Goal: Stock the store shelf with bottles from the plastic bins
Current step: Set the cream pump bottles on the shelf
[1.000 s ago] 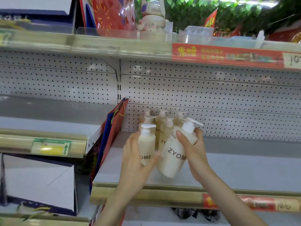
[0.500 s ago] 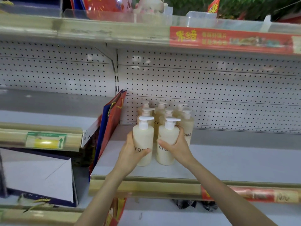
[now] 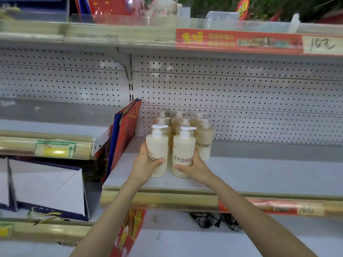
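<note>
The right bottle, tilted in the air a second ago, now stands upright on the shelf just beside the left bottle. Our left hand and right hand still curl round one each; we judge this pair placed, ready for release

White perforated back panel runs beneath an upper shelf with red price strip.
</note>
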Available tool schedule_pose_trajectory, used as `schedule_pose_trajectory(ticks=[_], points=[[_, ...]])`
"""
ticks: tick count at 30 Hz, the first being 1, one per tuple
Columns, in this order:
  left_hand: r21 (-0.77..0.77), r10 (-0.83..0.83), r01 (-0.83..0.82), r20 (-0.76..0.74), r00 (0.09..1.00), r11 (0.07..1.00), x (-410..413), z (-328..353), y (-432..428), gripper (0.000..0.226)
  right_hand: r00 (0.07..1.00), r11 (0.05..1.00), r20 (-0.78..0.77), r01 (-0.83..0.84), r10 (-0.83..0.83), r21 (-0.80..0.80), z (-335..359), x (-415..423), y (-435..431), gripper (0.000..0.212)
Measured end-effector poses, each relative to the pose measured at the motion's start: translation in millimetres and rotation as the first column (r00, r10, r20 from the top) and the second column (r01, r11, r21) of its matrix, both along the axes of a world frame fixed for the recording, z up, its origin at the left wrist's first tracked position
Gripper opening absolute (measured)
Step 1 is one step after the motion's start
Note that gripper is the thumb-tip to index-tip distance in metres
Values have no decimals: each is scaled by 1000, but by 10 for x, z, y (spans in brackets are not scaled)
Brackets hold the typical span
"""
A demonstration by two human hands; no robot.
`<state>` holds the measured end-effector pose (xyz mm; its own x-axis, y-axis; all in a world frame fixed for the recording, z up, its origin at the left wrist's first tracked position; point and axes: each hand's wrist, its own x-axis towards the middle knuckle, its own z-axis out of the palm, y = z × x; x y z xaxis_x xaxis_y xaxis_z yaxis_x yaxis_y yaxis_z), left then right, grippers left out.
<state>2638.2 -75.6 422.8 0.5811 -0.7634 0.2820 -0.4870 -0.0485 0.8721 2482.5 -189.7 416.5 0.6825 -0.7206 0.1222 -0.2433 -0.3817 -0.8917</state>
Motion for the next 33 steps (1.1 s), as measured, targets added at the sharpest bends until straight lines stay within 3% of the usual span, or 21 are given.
schedule_pose_trajectory(ticks=[4,8,10,12,14,17,20,28,33], points=[[67,38,-42,62,997,997,-89,-26,82,76,997,999,-69,-35,36,25,61,-203,32,84],[155,132,-202,375,918,967,-226,-42,234,76,941,973,-338,-95,18,-212,71,-603,-27,89],[149,185,-298,508,841,943,-337,-28,297,76,856,932,-510,-114,-85,-345,68,-840,-83,85],[157,215,-366,578,787,917,-465,-15,358,76,789,873,-586,-142,-185,-466,76,-1085,-122,81],[154,244,-431,637,732,889,-617,-14,433,75,759,797,-593,-170,-269,-579,101,-1357,-136,87],[133,255,-486,716,650,864,-894,-8,567,83,755,649,-536,-197,-377,-735,135,-1777,-135,113],[147,252,-536,761,598,831,-1204,-5,744,83,758,548,-472,-182,-451,-816,160,-2146,-140,112],[205,280,-610,747,603,765,-2111,-101,1211,88,724,540,-504,-215,-471,-814,79,-2976,-110,101],[235,245,-611,763,598,756,-2478,-194,1410,88,733,559,-510,-214,-450,-801,-45,-3336,118,108]])
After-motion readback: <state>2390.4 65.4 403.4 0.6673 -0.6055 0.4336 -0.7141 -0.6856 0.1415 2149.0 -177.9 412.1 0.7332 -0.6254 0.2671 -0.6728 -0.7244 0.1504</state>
